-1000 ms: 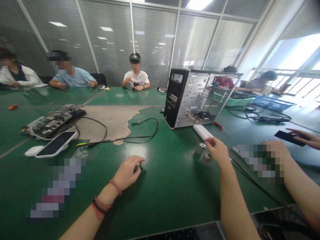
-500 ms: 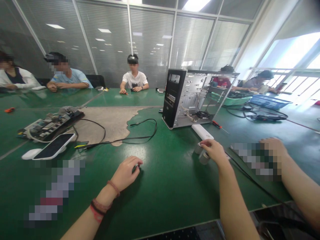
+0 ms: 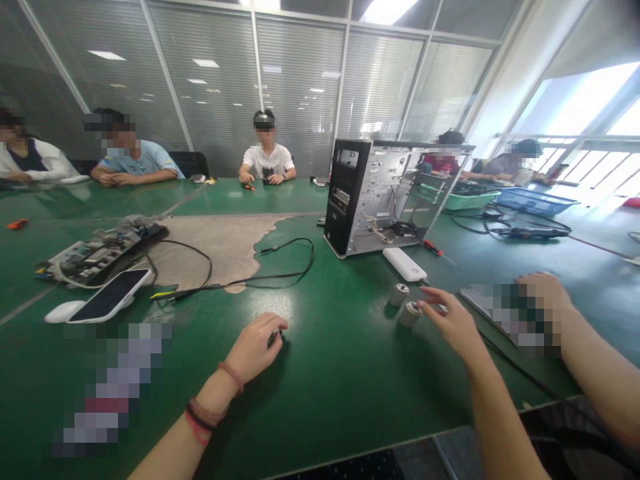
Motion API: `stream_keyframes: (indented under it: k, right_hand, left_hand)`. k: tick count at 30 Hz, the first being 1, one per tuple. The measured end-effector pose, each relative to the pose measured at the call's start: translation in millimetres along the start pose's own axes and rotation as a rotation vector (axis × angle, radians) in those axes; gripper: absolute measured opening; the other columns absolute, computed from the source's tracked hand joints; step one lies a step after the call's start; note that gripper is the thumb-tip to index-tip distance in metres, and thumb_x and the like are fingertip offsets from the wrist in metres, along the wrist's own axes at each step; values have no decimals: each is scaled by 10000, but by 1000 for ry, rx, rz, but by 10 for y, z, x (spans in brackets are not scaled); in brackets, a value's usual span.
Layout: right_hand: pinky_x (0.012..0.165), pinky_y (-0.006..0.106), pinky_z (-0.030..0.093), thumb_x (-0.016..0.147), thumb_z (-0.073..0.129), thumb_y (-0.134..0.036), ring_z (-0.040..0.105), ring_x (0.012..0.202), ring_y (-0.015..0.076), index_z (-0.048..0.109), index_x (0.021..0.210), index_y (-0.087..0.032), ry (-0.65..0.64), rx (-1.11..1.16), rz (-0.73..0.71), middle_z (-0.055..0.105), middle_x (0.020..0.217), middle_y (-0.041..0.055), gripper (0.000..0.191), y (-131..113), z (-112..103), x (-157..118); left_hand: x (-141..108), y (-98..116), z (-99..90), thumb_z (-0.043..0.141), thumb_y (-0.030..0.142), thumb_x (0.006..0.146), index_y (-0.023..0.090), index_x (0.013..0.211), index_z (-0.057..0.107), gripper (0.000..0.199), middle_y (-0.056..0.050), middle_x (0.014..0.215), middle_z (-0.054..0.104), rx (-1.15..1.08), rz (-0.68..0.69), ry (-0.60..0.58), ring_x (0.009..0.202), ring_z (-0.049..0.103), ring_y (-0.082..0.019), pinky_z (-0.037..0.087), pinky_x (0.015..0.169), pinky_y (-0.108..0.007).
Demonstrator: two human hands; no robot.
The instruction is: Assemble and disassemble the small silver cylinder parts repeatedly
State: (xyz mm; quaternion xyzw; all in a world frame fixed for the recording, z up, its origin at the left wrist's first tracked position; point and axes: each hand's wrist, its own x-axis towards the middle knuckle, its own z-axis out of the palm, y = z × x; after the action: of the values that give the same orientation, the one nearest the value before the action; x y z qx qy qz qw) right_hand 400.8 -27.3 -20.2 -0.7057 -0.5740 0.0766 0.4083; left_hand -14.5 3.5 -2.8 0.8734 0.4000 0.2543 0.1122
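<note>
The right hand (image 3: pixel 453 325) is open above the green surface (image 3: pixel 340 400), and its fingers spread toward two small metal pieces. The front cylinder (image 3: pixel 410 315) is just beside the fingertips (image 3: pixel 424 304), and the back cylinder (image 3: pixel 399 295) is a little behind it, near the white power bank (image 3: pixel 405 265). I cannot see clear contact, so this hand seems not to be clamped on anything. The left hand (image 3: pixel 257 347) is well apart from the right hand and rests on the surface, with fingers curled over a small dark object (image 3: pixel 275 338). Most of this object is hidden, so I cannot tell if the hand really grips it.

The cylinders look stiff and not fragile, and they are probably heavy for their small size. Their round metal sides may be slippery, and on this smooth surface they could roll if they fall over. The best place to take one is around its round side, with the thumb and fingertips, and not only by its top.

Farther away stand the open computer case (image 3: pixel 367 198) and a screwdriver (image 3: pixel 434 248). At right, a co-worker's hand (image 3: pixel 543 293) rests on a blurred flat thing. At left lie a circuit board (image 3: pixel 100 257) and a phone (image 3: pixel 109 295).
</note>
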Motion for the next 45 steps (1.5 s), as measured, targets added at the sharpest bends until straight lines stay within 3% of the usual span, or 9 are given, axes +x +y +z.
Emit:
stream_keyframes:
  k: [4,9,12,16,22,26,32,37,45]
  right_hand:
    - [811,388,503,743,592,-486,605,970,262,471,1230,-192,-197,51,24,595,1142,123,581,20,156,-190]
    - [846,403,489,772,555,-446,635,915,246,384,1244,-185,-217,113,84,637,1077,115,565,78,214,-187]
    - [830,418,486,795,534,-425,652,849,238,363,1223,-202,-245,138,56,666,1013,94,512,-7,240,-176]
    - [813,411,475,829,507,-396,645,827,230,338,1228,-207,-274,154,-82,663,991,85,472,-356,421,-235]
    - [857,367,449,838,523,-263,604,906,188,329,1258,-213,-502,333,-388,632,1008,64,465,-1079,848,-296]
    - [839,345,461,825,557,-232,595,892,171,344,1234,-212,-589,432,-487,620,1019,63,461,-1405,1165,-337]
    - [881,351,460,819,572,-217,582,1003,191,359,1213,-204,-529,435,-608,594,1088,89,448,-1493,1432,-492]
    - [897,372,466,828,569,-229,567,1036,215,414,1190,-191,-448,352,-752,580,1113,110,396,-1418,1437,-551]
    - [853,366,488,833,572,-212,584,984,203,434,1165,-210,-415,399,-811,606,1080,94,359,-1421,1429,-553]
  left_hand:
    - [-8,23,12,439,76,795,190,906,585,216,-41,881,617,24,10,-14,869,577,-191,476,804,-327]
    - [-19,15,27,431,85,810,184,894,584,200,-45,877,613,35,8,-48,861,572,-193,465,819,-341]
    - [-16,-3,39,433,90,813,185,890,584,194,-45,876,612,32,0,-49,860,571,-194,463,819,-341]
    - [-16,-16,46,433,88,814,183,900,579,194,-46,886,612,16,-2,-41,867,569,-192,456,832,-341]
    - [-23,20,-2,441,91,803,182,899,584,195,-48,895,620,-41,-26,-29,888,574,-200,449,854,-358]
    - [-11,63,-46,452,88,793,180,911,579,197,-41,907,628,-172,-78,-30,887,590,-183,467,827,-319]
    - [15,107,-3,519,117,760,177,964,555,215,-38,950,636,-270,-128,-35,901,604,-185,468,841,-310]
    - [18,105,59,544,126,744,184,975,553,238,-35,961,633,-271,-128,-45,914,601,-191,463,850,-312]
    - [5,94,32,552,127,748,188,997,548,257,-29,969,628,-280,-102,-26,924,595,-182,456,855,-296]
